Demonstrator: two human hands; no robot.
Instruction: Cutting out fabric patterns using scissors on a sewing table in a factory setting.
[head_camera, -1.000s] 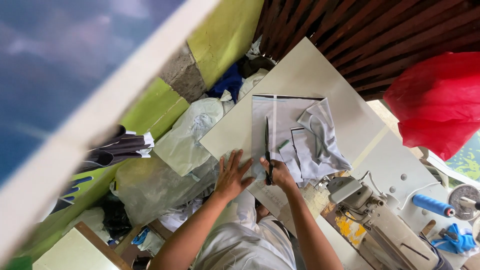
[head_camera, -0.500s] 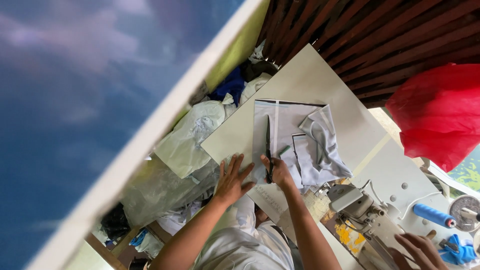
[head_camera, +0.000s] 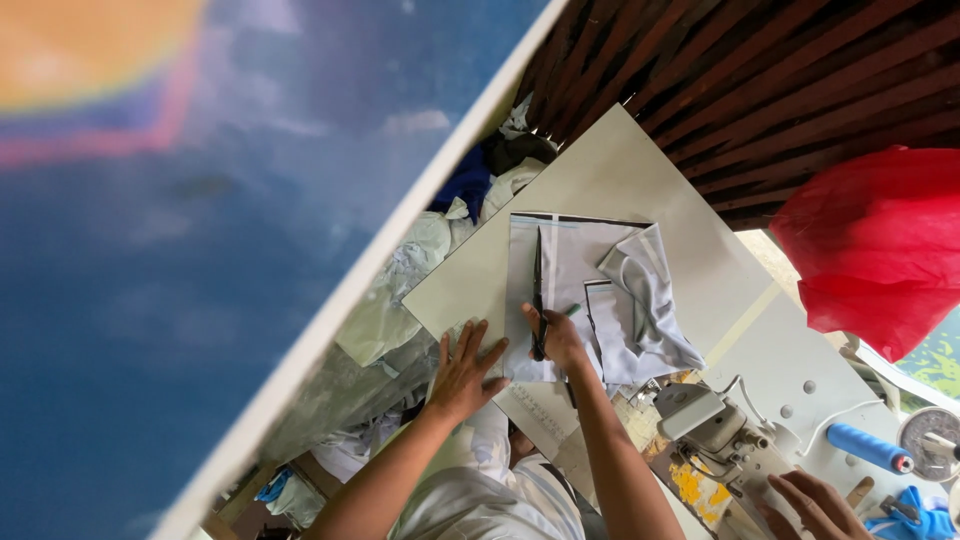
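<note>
While the left hand (head_camera: 465, 372) lies spread flat on the pale table (head_camera: 620, 170), the right hand (head_camera: 556, 336) grips what look like scissors (head_camera: 538, 290), cutting white fabric (head_camera: 570, 265) at the table's middle.

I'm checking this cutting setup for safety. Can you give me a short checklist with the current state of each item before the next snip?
1. Left hand flat on the table, clear of the blades: ok.
2. Right hand grips the scissors: ok.
3. Grey fabric sheet lies flat under the blades: ok.
4. Loose grey piece off the cut line: ok.
5. Another person's hand stays away: ok.
6. Blades open or shut: cannot tell.
</note>
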